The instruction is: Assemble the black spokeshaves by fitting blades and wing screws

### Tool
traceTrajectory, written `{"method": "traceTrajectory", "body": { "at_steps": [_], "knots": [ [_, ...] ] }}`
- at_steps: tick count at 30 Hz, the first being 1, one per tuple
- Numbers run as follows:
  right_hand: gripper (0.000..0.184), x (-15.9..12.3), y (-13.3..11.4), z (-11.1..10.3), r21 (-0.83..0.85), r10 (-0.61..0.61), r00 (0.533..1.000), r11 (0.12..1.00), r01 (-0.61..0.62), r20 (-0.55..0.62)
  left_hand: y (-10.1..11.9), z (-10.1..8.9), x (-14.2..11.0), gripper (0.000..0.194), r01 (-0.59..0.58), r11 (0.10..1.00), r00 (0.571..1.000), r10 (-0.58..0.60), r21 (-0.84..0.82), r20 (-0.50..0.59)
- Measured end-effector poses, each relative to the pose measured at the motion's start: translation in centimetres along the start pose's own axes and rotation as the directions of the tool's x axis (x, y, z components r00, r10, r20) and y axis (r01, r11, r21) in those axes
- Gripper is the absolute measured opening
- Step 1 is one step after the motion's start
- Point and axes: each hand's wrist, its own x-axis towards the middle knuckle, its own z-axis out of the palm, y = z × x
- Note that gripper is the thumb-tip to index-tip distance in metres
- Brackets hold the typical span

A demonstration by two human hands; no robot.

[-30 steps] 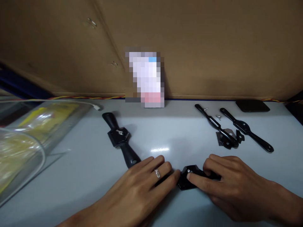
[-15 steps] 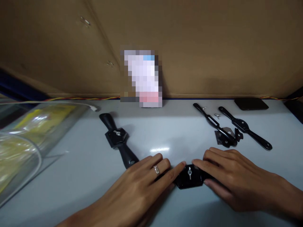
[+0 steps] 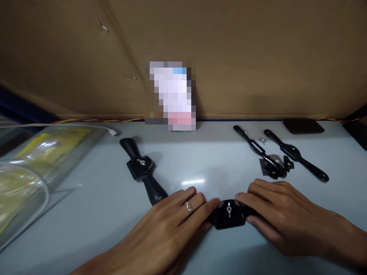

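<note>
A black spokeshave [image 3: 229, 219] with a silver wing screw at its centre lies low over the table, between my hands. My left hand [image 3: 174, 221], with a ring on one finger, is closed round its left handle, the index fingertip by the body's upper left corner. Round the other handle my right hand [image 3: 279, 214] is closed, index finger at the upper right corner. Both handles are mostly hidden by my fingers. Behind my left hand rests a second assembled black spokeshave [image 3: 142, 167], its near end touching or just behind my knuckles.
At the right lie two black spokeshave bodies [image 3: 252, 143] [image 3: 296, 152], loose blades and caps [image 3: 272, 170] and a small wing screw [image 3: 262, 141]. A dark flat case [image 3: 304, 126] sits behind them. Plastic-wrapped yellow packets [image 3: 54, 147] and a white cable [image 3: 113, 132] occupy the left. Cardboard [image 3: 243, 57] walls the back.
My left index finger has drawn back slightly to the left, off the body's upper edge. The right index finger has shifted a little right. The spokeshave stays nearly in place.
</note>
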Motion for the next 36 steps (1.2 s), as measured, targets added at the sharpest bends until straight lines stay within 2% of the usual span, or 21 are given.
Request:
{"method": "traceTrajectory", "body": {
  "at_steps": [4, 8, 19, 25, 31, 33, 36],
  "knots": [
    [0.011, 0.1, -0.1, 0.0, -0.032, -0.012, 1.0, 0.999, 0.012, -0.011, 0.0, 0.0, 0.0, 0.034, 0.013, 1.0, 1.0, -0.012, -0.028, 0.019],
    [0.012, 0.2, 0.0, 0.1, -0.044, -0.044, 0.999, 0.998, 0.043, -0.024, -0.1, 0.1, -0.4, 0.041, 0.003, 0.999, 0.999, -0.002, -0.047, 0.033],
    [0.016, 0.1, -0.2, 0.0, -0.038, -0.051, 0.998, 0.998, 0.05, -0.032, -0.1, 0.1, -0.4, 0.041, -0.016, 0.999, 0.999, 0.017, -0.029, 0.044],
    [0.027, 0.3, -0.7, -0.5, -0.03, -0.12, 0.993, 0.992, 0.119, -0.018, -0.1, -0.1, -0.4, 0.048, -0.023, 1.0, 0.999, 0.024, -0.017, 0.041],
    [0.065, 0.0, -0.9, -0.1, -0.083, -0.174, 0.985, 0.982, 0.173, -0.008, -0.1, -0.3, -0.1, 0.054, -0.037, 0.999, 0.999, 0.037, 0.007, 0.037],
    [0.066, 0.0, -0.9, 0.1, -0.079, -0.162, 0.987, 0.984, 0.16, -0.013, 0.0, -0.4, 0.0, 0.056, -0.038, 0.999, 0.999, 0.037, 0.018, 0.035],
    [0.055, 0.2, -0.9, 0.2, -0.065, -0.142, 0.989, 0.988, 0.139, -0.039, 0.1, -0.4, 0.2, 0.056, -0.032, 0.999, 0.999, 0.032, 0.02, 0.036]
  ]
}}
